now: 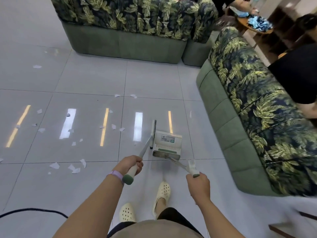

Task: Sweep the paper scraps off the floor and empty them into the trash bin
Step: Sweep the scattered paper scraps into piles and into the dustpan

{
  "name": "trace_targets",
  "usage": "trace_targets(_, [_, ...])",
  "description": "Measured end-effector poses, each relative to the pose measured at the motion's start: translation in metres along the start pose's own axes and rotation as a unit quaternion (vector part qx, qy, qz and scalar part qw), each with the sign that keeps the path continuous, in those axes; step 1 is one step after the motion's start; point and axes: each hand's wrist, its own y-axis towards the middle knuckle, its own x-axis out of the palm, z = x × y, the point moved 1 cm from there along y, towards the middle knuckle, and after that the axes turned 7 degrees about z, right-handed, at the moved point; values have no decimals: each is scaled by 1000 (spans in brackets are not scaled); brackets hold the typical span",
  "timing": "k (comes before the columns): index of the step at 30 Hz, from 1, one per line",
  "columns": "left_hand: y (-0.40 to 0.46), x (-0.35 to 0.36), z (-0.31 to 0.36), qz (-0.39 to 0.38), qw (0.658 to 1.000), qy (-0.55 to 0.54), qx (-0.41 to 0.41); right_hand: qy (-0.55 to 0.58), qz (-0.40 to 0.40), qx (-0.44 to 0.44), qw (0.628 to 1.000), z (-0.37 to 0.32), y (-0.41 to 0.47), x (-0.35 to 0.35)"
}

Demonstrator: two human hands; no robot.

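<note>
At the far left, a black cable [34,211] is seen lying in a curve on the grey tiled floor [85,79]. White paper scraps [54,165] are scattered over the left and middle tiles; a cluster lies near the lower left, with single pieces further up and two more [117,95] on the tile joint beyond the broom.

The left hand [129,164], with a lilac band [115,174] on the wrist, is wrapped round the pale grip of the broom [145,147], fingers curled fully about it. The handle's green end cap points back toward the person; the long axis runs up and slightly right to the narrow head [153,128], which is seen edge-on, just beside the left side of the dustpan.

The dustpan [167,143], cream with green trim and a printed label, is set on the floor ahead of the feet, right of the scraps and apart from them. Its metal handle [178,164] slopes down and right to the right hand [199,185], which is closed round the handle's end. Whether the pan holds any scraps cannot be told.

Two cream perforated clogs [162,190] are noted below. Leaf-patterned green sofas [123,23] stand beyond and along the right [248,103]. A round wooden worktop [253,26] carrying blue items is seen at top right.
</note>
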Motion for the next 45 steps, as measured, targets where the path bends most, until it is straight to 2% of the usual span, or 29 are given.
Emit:
trace_targets(7, [28,55,17,6,998,-4,-55,-13,-17,2,1000,-15,71,-23])
trace_targets(16, [56,82,65,91,992,-65,-64,-27,-61,47,997,-16,163,-15])
trace_targets(26, [85,96,97,265,964,35,19,-22,-94,75,992,-32,223,-3])
trace_targets(29, [98,78,114,317,945,73,20,-32,-93,71,993,-45,241,3])
trace_targets(33, [98,43,142,373,905,204,22,-35,-87,60,994,-56,259,7])
trace_targets(36, [91,22,163,397,897,193,39,-45,-84,71,993,-67,267,14])
trace_targets(40, [100,24,193,359,929,66,54,-41,-80,87,992,-93,278,16])
trace_targets(45, [115,87,247,205,977,8,59,-34,-49,126,990,-110,280,-4])
